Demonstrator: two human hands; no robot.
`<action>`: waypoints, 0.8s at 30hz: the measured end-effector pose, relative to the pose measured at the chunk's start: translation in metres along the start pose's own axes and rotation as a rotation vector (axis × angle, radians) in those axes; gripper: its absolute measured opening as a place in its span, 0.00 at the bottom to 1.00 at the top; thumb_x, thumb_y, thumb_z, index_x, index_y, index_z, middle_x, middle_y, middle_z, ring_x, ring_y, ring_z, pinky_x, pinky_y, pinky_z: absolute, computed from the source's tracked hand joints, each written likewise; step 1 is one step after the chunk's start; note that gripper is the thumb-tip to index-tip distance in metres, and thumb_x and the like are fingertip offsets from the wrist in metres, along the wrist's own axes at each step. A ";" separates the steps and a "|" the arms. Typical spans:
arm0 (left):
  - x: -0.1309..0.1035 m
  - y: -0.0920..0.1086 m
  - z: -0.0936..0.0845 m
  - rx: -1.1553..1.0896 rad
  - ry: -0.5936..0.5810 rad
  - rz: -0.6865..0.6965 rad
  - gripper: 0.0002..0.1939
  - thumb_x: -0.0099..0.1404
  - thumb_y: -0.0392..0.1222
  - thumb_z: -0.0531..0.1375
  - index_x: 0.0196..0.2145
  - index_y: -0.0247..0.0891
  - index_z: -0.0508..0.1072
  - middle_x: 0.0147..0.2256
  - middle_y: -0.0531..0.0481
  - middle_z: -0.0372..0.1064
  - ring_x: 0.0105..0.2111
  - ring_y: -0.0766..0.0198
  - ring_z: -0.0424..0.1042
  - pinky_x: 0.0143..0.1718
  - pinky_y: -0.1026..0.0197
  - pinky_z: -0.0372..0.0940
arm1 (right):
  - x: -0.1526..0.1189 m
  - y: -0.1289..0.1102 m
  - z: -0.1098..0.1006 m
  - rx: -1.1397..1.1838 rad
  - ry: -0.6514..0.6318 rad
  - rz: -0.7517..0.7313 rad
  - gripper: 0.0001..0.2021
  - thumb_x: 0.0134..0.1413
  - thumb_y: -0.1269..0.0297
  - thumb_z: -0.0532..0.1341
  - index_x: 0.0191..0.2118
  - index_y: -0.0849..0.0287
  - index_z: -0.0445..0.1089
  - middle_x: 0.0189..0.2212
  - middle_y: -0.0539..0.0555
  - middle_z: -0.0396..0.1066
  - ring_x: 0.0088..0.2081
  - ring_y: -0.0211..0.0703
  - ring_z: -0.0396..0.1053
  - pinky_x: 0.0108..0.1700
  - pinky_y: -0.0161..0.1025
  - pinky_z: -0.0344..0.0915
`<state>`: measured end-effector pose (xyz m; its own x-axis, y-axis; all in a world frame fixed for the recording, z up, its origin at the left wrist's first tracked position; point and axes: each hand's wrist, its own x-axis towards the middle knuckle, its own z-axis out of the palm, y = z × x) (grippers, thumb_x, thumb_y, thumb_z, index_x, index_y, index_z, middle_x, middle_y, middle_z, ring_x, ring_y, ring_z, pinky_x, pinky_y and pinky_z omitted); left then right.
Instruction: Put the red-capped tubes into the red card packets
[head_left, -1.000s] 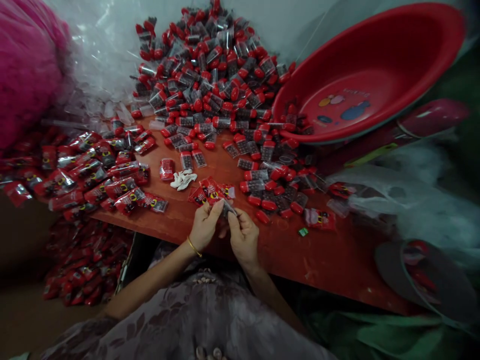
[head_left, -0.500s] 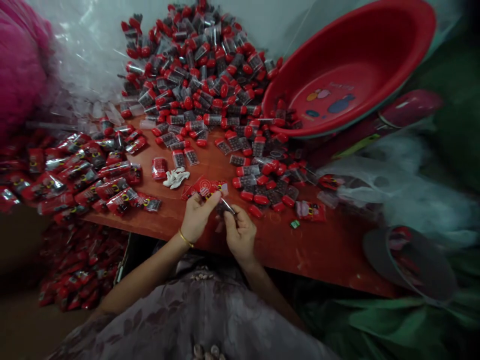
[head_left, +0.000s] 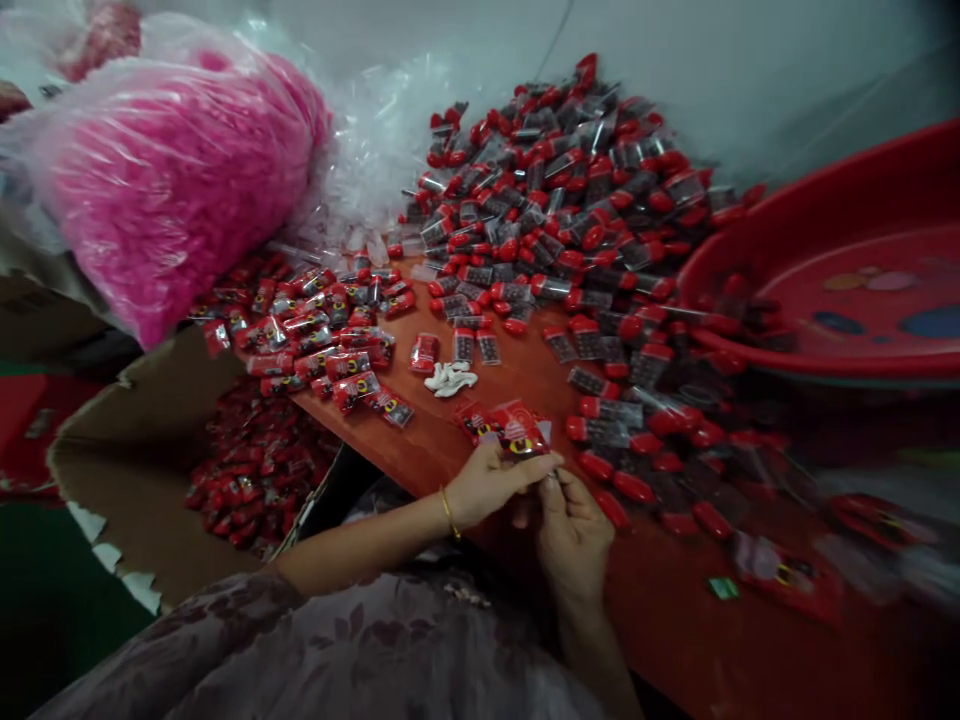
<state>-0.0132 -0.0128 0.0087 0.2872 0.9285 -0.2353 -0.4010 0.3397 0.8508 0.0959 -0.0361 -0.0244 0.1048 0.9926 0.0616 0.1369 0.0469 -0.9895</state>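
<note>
My left hand [head_left: 489,484] is closed on a red printed plastic wrapper [head_left: 519,428], whose patterned face shows beyond the fingers. Close against it, my right hand [head_left: 576,530] is pinched, thumb and fingertips meeting the left thumb near the wrapper's edge. What sits between the right fingertips is mostly hidden. Another red wrapper [head_left: 472,420] lies just left of the one in hand. White finger cots or a crumpled glove [head_left: 450,379] rest on the table beyond, beside a red packet [head_left: 424,352] and two clear tubes with red caps [head_left: 463,346].
A large heap of red-capped tubes [head_left: 555,200] covers the back of the red-brown table [head_left: 420,455]. Filled red packets [head_left: 322,340] pile at the left edge, above a carton [head_left: 127,460] of packets. A pink-filled bag [head_left: 180,170] and a red basin [head_left: 825,260] flank them.
The view has swung left, bringing the pink-filled bag and carton into sight. The dark tube seen in my right hand before is now hidden; both hands have come together at the wrapper.
</note>
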 end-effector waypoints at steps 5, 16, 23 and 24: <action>0.000 -0.010 -0.009 -0.044 0.052 0.006 0.28 0.53 0.61 0.60 0.37 0.30 0.76 0.15 0.58 0.55 0.11 0.73 0.57 0.11 0.69 0.55 | 0.003 -0.009 0.004 0.124 -0.068 0.030 0.13 0.51 0.54 0.61 0.27 0.59 0.66 0.14 0.45 0.67 0.13 0.33 0.63 0.17 0.30 0.61; -0.032 0.031 -0.074 0.074 0.435 0.231 0.21 0.52 0.56 0.63 0.31 0.32 0.75 0.26 0.47 0.73 0.27 0.64 0.71 0.35 0.60 0.67 | 0.023 -0.018 0.044 -0.202 -0.348 -0.177 0.14 0.54 0.52 0.57 0.38 0.58 0.68 0.29 0.52 0.74 0.30 0.41 0.72 0.33 0.40 0.70; -0.078 0.122 -0.245 1.191 1.094 0.374 0.17 0.54 0.51 0.60 0.37 0.38 0.76 0.48 0.44 0.71 0.52 0.47 0.64 0.55 0.48 0.55 | 0.064 -0.030 0.165 -0.712 -0.679 -0.775 0.54 0.37 0.35 0.62 0.63 0.69 0.49 0.64 0.72 0.42 0.66 0.64 0.36 0.63 0.58 0.43; -0.073 0.129 -0.264 1.312 1.059 0.366 0.18 0.54 0.50 0.59 0.40 0.39 0.75 0.53 0.44 0.67 0.57 0.46 0.59 0.58 0.46 0.49 | 0.071 -0.026 0.184 -0.766 -0.691 -0.761 0.57 0.35 0.34 0.62 0.64 0.70 0.46 0.65 0.72 0.39 0.66 0.66 0.33 0.63 0.59 0.40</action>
<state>-0.3158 0.0032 0.0115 -0.5183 0.7940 0.3178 0.7660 0.2658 0.5853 -0.0817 0.0538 -0.0189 -0.7487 0.6068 0.2669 0.4902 0.7779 -0.3932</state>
